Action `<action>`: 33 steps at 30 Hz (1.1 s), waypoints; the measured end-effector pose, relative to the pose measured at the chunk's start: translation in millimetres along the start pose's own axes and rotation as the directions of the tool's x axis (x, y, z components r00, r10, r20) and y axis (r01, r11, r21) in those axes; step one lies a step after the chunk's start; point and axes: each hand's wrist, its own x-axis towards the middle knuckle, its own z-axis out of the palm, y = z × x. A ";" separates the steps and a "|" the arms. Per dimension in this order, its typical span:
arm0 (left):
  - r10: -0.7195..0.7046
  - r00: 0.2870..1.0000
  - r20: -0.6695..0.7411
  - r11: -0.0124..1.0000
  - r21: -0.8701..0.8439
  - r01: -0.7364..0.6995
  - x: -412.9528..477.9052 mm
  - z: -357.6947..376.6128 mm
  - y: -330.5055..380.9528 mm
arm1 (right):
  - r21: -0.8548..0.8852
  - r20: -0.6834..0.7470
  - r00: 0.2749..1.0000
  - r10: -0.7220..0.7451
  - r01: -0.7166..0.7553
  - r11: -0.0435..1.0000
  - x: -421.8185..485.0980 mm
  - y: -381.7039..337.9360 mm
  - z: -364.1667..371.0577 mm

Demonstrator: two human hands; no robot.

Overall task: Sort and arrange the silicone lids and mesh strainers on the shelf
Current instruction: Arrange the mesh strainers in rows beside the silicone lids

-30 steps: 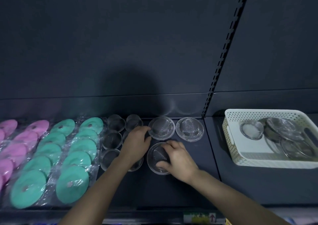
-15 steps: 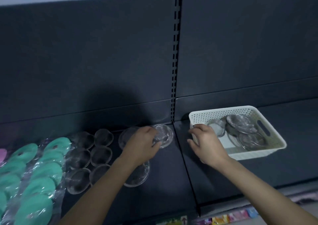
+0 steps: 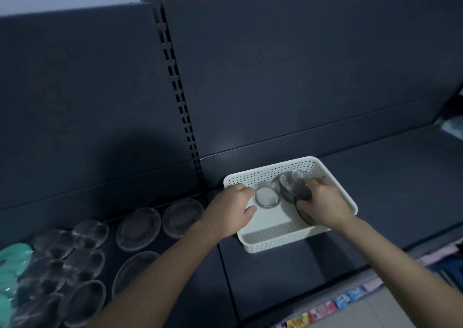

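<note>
Though apart before, both hands [image 3: 229, 208] [image 3: 325, 203] now reach basket [image 3: 273, 238].

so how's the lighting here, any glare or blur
Head view: dim overall; soft glare on the back panel above the basket; a broad shadow left of it; shelf strainers at lower left smeared and stretched; the strainer the right hand grips is sharper.

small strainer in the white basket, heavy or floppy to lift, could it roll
The small strainer looks light: thin rim, see-through mesh. Its rim probably stays stiff, though the mesh may dent. Being round, it might roll if tipped on edge in the basket.
</note>
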 end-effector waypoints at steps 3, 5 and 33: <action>-0.013 0.999 0.034 1.000 0.000 0.013 20.5 13.5 11.8 | 0.005 0.047 0.999 -0.012 0.012 1.000 7.7 8.9 -4.0; -0.001 0.999 0.042 1.000 -0.003 0.001 30.6 21.1 18.5 | 0.017 0.076 0.997 -0.022 0.021 1.000 13.7 12.3 -4.1; -0.488 0.760 0.430 -0.127 -0.896 0.425 74.8 21.0 45.1 | 0.047 -0.428 0.832 -0.353 0.410 0.911 36.8 20.2 -14.0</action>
